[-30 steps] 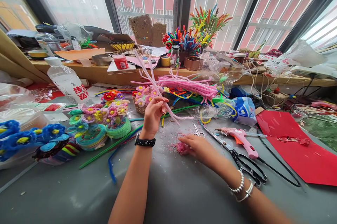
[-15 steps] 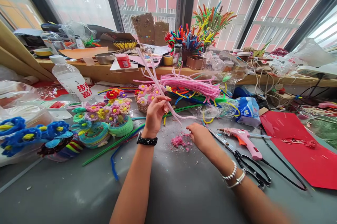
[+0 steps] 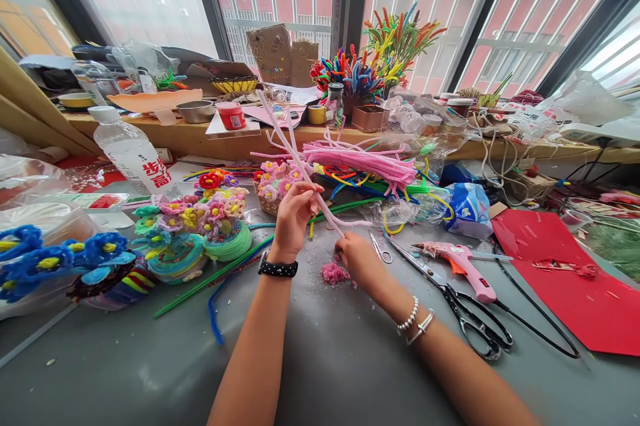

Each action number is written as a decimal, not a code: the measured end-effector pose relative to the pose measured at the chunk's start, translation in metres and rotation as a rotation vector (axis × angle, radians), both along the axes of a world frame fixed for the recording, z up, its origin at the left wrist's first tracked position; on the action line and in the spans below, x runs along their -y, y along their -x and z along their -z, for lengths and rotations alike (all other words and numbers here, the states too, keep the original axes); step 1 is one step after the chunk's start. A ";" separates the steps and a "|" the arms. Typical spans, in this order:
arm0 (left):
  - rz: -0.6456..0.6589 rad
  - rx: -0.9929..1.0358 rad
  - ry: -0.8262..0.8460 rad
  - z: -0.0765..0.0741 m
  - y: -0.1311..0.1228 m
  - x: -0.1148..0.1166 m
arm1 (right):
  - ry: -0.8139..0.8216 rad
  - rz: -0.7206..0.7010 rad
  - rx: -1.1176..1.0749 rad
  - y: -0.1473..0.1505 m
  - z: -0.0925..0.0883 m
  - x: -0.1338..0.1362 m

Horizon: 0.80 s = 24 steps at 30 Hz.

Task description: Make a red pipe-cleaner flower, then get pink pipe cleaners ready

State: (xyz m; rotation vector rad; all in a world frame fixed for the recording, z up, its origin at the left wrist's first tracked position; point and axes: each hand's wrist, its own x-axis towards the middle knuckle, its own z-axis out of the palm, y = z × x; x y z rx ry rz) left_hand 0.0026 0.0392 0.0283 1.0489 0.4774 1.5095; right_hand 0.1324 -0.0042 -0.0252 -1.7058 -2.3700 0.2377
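Note:
My left hand (image 3: 295,216) pinches a few pale pink pipe cleaners (image 3: 281,125) near their middle. Their long ends slant up and to the left, and one short end bends off to the right. At the lower ends of these stems, my right hand (image 3: 359,258) is closed with its fingertips together on a tip. Just beneath the right hand lies a small heap of pink fuzz (image 3: 334,273) on the grey table (image 3: 320,359). Behind the hands rests a thick bundle of pink pipe cleaners (image 3: 365,161).
Right of my hands lie small scissors (image 3: 382,249), large black-handled scissors (image 3: 475,319), a pink glue gun (image 3: 467,266) with its cord, and a red sheet (image 3: 575,293). To the left stand pipe-cleaner flower pots (image 3: 227,239), blue flowers (image 3: 55,256) and a plastic bottle (image 3: 133,153).
My right hand has moved left to the lower ends of the pipe cleaners and closed there. The small scissors now show beside it. My left hand keeps its hold.

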 end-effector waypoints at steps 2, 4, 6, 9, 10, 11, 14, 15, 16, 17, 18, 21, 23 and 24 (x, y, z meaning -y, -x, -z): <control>0.002 0.005 0.002 0.000 0.000 0.000 | 0.018 -0.080 -0.003 0.001 0.001 0.009; 0.006 0.005 0.003 0.000 0.000 -0.001 | 0.005 -0.090 -0.010 0.001 -0.001 0.021; 0.008 0.005 0.005 0.000 0.000 -0.001 | 0.004 0.003 0.038 0.000 -0.004 0.034; 0.010 0.010 0.006 0.000 0.000 -0.001 | 0.075 0.061 0.133 -0.001 -0.010 0.047; 0.010 0.012 0.006 0.000 0.000 -0.001 | 0.084 0.040 0.133 -0.002 -0.011 0.050; 0.010 0.013 0.007 0.000 0.000 -0.001 | 0.075 0.014 0.118 -0.004 -0.012 0.052; 0.007 0.018 0.006 -0.001 0.000 0.000 | 0.002 0.025 0.062 -0.010 -0.013 0.055; 0.006 0.019 0.005 -0.001 0.000 0.000 | 0.003 0.047 0.060 -0.013 -0.013 0.055; 0.006 0.020 0.004 -0.001 0.000 0.000 | 0.024 0.067 0.068 -0.015 -0.013 0.054; 0.008 0.020 0.002 -0.001 0.000 0.000 | 0.056 0.076 0.079 -0.016 -0.013 0.053; 0.010 0.020 0.000 0.000 0.000 0.000 | 0.087 0.076 0.088 -0.016 -0.012 0.051; 0.021 0.019 -0.006 0.001 0.000 -0.001 | 0.098 0.058 0.060 -0.010 -0.007 0.040; 0.019 0.016 -0.008 0.001 0.000 -0.001 | 0.066 0.051 -0.015 -0.005 -0.004 0.029; 0.016 0.014 -0.009 0.001 0.001 -0.001 | 0.058 0.042 -0.060 -0.004 -0.004 0.024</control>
